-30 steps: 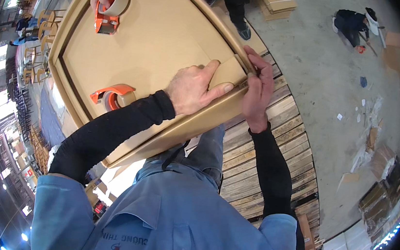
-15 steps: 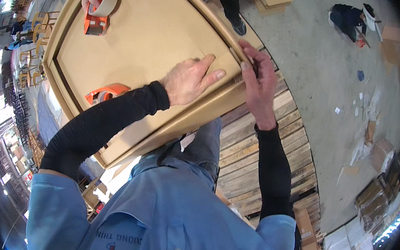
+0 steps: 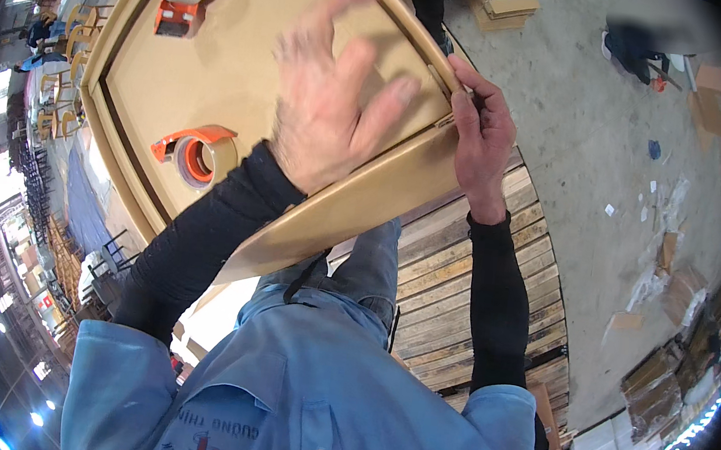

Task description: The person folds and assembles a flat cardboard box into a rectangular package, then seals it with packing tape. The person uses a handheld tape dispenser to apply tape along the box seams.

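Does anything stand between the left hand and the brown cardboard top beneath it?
Nothing visible does. The blurred left hand is over the brown cardboard top; the nearer tape dispenser lies off to its left.

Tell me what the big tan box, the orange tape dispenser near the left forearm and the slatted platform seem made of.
The tan box looks like cardboard: plain brown, smooth, faintly shiny. The orange tape dispenser is probably plastic, judging by its even, bright colour, though painted metal is possible. The slatted platform appears to be bare wood, its boards uneven in tone and stained.
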`<move>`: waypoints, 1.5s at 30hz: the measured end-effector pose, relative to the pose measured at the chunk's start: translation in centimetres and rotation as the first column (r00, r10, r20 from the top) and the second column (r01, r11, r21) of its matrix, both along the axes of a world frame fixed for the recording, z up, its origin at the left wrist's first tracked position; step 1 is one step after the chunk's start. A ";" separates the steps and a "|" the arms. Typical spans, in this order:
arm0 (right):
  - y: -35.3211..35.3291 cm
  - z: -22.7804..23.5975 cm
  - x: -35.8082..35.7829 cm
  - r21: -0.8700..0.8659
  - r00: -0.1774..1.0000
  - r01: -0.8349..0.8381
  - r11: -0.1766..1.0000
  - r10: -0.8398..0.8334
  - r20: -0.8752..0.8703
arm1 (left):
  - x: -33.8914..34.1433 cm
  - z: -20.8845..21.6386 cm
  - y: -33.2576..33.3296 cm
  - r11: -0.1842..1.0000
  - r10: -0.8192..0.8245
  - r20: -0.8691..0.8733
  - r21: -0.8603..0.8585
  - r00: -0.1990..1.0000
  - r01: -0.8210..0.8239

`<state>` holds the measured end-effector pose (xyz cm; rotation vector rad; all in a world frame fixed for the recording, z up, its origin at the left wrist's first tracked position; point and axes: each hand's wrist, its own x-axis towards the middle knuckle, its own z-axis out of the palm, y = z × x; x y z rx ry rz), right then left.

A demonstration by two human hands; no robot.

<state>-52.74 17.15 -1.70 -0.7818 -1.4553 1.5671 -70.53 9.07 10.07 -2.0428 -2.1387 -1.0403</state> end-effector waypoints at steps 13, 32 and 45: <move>-0.7 0.7 -0.6 0.033 0.984 0.058 0.998 -0.063 0.169 | -0.2 -2.6 -7.8 0.995 -0.022 0.176 0.104 0.984 0.003; -13.6 8.3 -22.2 0.289 0.579 -0.716 0.635 0.310 0.754 | -9.8 -14.4 -55.7 0.106 -0.228 0.841 -0.479 -0.490 -0.872; -16.5 6.3 -13.9 -0.190 0.932 -0.178 0.965 0.228 0.281 | -5.1 -6.1 -55.5 0.240 0.084 0.989 0.097 0.120 -0.966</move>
